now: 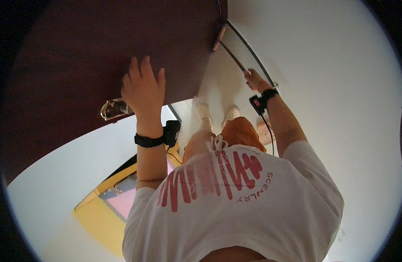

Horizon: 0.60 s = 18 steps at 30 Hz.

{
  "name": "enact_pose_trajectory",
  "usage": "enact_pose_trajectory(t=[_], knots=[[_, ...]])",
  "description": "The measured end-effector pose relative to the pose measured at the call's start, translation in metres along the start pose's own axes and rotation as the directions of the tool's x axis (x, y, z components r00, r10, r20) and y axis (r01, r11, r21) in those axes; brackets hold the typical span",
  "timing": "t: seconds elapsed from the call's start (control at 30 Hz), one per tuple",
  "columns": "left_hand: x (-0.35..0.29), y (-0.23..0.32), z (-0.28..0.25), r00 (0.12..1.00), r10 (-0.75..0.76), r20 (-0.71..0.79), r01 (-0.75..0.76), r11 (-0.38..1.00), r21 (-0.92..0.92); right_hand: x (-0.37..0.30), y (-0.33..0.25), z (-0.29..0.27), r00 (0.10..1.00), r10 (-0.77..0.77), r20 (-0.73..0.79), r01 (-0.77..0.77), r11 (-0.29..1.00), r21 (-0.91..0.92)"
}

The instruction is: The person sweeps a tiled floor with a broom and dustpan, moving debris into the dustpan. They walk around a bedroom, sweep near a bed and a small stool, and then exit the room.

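My left hand spread over the flat dark-brown door, I should gently guide the slim dark rod gripped in my right hand, watching its pinkish bar-shaped head.

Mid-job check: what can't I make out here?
All head view:
Left hand, palm: turned away; contact with brown door unclear.
Door handle, right end: behind left hand.
T-shaped tool, grip end: inside right hand.
Pinkish crosspiece: too small, dim for texture.
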<state>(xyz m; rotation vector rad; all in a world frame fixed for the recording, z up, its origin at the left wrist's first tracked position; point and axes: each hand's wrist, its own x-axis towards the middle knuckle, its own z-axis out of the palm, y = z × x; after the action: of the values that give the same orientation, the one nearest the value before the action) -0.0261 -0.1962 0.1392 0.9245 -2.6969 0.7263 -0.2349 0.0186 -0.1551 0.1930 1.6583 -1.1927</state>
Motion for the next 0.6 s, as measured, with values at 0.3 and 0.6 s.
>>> enact_pose_trajectory(t=[0.3,0.6], knots=[[-0.003,0.000,-0.008,0.994,0.066,-0.082,-0.062,0.997,0.049,0.020,0.021,-0.011,0.994,-0.066,-0.092,0.012,0.868,-0.497],[-0.004,-0.008,-0.008,0.983,0.157,-0.091,-0.168,0.977,-0.131,-0.104,0.156,-0.016,0.987,0.140,-0.082,-0.161,0.904,-0.396]])
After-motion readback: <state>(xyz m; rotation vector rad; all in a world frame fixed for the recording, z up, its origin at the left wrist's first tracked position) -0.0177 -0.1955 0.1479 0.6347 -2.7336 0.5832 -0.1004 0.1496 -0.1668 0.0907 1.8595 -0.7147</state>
